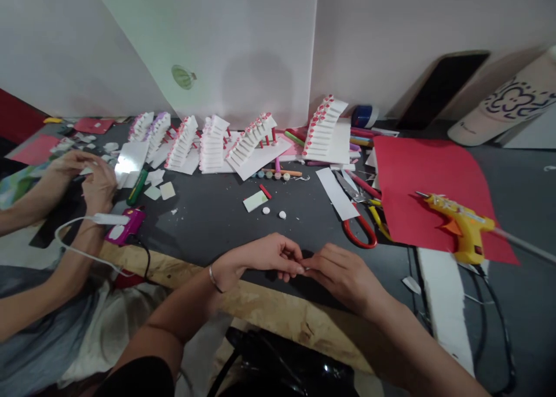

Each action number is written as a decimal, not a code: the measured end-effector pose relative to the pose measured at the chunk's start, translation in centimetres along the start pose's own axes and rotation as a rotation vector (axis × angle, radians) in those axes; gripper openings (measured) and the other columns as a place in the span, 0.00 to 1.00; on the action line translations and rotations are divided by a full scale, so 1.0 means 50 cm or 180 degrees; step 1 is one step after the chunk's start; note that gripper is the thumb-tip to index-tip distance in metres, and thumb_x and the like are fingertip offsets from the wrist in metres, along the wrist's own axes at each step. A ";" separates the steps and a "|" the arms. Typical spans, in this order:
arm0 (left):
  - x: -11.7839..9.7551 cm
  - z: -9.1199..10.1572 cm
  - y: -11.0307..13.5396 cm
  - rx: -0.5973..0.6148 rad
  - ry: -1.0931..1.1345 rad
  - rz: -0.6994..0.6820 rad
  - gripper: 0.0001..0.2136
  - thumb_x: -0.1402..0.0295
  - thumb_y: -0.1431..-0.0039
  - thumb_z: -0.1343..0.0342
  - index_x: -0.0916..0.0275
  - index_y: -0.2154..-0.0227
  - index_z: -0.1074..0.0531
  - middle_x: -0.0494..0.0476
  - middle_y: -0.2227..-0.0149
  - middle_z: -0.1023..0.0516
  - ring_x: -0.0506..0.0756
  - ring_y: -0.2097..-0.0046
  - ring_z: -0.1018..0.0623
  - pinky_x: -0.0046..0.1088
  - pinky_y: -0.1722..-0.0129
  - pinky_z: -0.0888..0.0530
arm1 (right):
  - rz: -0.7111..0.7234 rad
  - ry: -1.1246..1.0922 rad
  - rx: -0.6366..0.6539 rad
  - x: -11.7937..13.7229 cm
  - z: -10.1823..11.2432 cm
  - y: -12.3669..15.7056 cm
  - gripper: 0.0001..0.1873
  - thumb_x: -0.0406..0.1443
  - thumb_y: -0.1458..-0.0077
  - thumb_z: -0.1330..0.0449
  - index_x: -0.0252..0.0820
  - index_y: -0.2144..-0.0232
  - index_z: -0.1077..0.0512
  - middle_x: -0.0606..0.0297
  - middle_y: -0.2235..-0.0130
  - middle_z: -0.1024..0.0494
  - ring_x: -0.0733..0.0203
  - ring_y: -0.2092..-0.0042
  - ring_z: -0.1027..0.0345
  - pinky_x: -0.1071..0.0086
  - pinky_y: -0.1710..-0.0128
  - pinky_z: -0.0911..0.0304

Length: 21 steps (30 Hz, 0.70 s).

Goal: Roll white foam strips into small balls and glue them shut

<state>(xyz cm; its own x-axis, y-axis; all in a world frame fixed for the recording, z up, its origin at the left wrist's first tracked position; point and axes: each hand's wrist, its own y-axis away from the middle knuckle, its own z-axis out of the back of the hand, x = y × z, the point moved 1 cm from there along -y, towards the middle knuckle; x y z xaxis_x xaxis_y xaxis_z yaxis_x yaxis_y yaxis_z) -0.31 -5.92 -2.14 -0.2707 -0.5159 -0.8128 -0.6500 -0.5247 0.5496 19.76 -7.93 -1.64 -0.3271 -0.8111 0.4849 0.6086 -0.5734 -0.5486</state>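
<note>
My left hand (264,257) and my right hand (341,272) meet at the near edge of the dark table (208,212), fingertips pinched together on something too small to make out. A bracelet sits on my left wrist. Two small white balls (274,212) lie on the table just beyond my hands. Red-handled scissors (358,226) lie a little to the right of them. Further back stands a row of white foam staircase models (243,139) with red and purple trim.
A yellow glue gun (460,223) rests on a red paper sheet (428,180) at right. Another person's hands (91,177) work at left beside a magenta device (125,226) with a white cable. White boards lean on the back wall. Markers, foam scraps and cords lie about.
</note>
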 end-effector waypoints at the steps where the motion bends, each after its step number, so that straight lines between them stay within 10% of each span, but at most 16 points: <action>1: -0.001 0.000 -0.001 -0.0055 0.0071 -0.0025 0.17 0.57 0.55 0.32 0.66 0.72 0.26 0.49 0.80 0.26 0.46 0.79 0.27 0.19 0.79 0.35 | -0.0052 -0.0016 -0.0070 -0.001 0.000 0.000 0.05 0.31 0.38 0.44 0.40 0.65 0.28 0.65 0.72 0.24 0.64 0.71 0.36 0.70 0.70 0.39; 8: -0.008 -0.033 -0.018 -0.0429 0.1062 -0.0527 0.23 0.53 0.57 0.31 0.68 0.66 0.27 0.54 0.75 0.22 0.48 0.77 0.24 0.23 0.76 0.29 | -0.0261 0.0575 -0.0736 -0.003 0.011 -0.004 0.02 0.31 0.40 0.42 0.41 0.65 0.30 0.66 0.75 0.27 0.64 0.73 0.37 0.70 0.72 0.40; 21: 0.004 -0.021 -0.013 -0.0826 0.0503 -0.0313 0.15 0.58 0.52 0.35 0.66 0.71 0.28 0.45 0.81 0.31 0.44 0.81 0.33 0.18 0.83 0.35 | -0.0055 0.0724 -0.0178 -0.010 0.003 0.003 0.06 0.29 0.40 0.43 0.38 0.69 0.29 0.64 0.74 0.27 0.63 0.71 0.40 0.68 0.68 0.42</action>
<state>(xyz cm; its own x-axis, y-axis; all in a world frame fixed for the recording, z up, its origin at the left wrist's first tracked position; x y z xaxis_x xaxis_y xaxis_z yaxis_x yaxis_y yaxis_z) 0.82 -6.38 -2.45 -0.0888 -0.5421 -0.8356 -0.4592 -0.7222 0.5173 20.11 -7.59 -1.84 -0.4955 -0.8027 0.3318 0.5625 -0.5877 -0.5816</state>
